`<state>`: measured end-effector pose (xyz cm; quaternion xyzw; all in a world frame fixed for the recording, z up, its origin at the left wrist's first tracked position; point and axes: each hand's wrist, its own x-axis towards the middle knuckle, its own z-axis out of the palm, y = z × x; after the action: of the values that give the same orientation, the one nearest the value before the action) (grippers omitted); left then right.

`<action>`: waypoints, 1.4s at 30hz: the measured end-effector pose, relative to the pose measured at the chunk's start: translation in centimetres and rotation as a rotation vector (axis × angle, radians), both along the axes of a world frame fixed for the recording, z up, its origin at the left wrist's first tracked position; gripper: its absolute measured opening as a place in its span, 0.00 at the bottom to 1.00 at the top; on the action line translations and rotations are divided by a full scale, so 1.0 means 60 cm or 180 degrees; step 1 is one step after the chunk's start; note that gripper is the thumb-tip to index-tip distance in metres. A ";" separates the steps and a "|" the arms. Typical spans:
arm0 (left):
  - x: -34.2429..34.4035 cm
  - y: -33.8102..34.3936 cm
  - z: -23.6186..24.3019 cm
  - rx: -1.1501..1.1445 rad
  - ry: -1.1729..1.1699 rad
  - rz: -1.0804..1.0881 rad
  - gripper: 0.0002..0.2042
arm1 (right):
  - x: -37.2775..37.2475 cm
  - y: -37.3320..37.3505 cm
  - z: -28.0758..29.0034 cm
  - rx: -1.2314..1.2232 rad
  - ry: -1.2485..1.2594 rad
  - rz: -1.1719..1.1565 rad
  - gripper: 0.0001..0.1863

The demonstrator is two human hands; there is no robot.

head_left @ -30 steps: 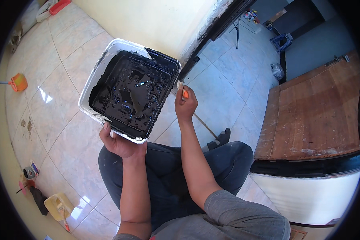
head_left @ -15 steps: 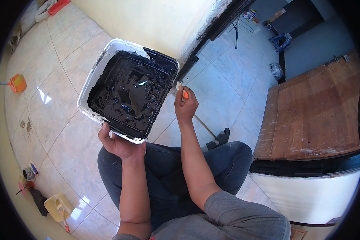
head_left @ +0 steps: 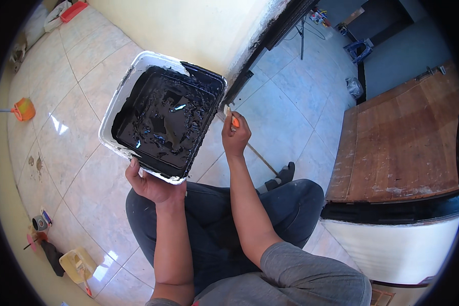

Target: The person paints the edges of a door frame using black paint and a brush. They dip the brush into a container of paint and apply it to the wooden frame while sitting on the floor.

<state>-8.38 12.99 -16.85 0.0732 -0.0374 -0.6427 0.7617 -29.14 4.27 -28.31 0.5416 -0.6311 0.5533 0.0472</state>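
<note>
A square white tub (head_left: 163, 122), coated inside with glossy black paint, is tilted over my crossed legs (head_left: 296, 204). My left hand (head_left: 155, 186) grips it from below at the near corner, the thumb along the outside. My right hand (head_left: 235, 132) is closed on a small brush (head_left: 234, 121) with an orange handle, just right of the tub. The light-coloured upper part of the brush points up toward the lower end of a black-painted door frame (head_left: 268, 38); whether it touches anything is unclear.
At left on the tiled floor (head_left: 86, 183) are an orange dustpan (head_left: 23, 108), a grey can (head_left: 39, 222) and a yellow tray (head_left: 78, 266) with a brush. A brown wooden door (head_left: 387, 148) stands at right. A blue stool (head_left: 358, 51) sits in the room beyond.
The view has shifted very slightly. The tub has moved a little left relative to the frame edge; my hands keep the same grips and nearly the same places.
</note>
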 end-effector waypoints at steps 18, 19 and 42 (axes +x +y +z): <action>-0.001 -0.001 0.007 0.0081 -0.0031 0.0111 0.29 | 0.004 -0.004 0.015 -0.0209 -0.0144 -0.0034 0.06; 0.000 0.000 0.008 0.0083 -0.0035 0.0062 0.29 | 0.004 0.000 0.016 -0.0324 -0.0138 -0.0045 0.06; 0.003 0.000 0.001 0.0144 -0.0087 0.0147 0.29 | 0.004 -0.007 0.015 -0.0394 -0.0172 0.0005 0.08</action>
<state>-8.17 12.96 -16.78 0.1000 -0.0315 -0.6246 0.7739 -28.88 3.83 -27.42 0.5230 -0.5963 0.6057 0.0631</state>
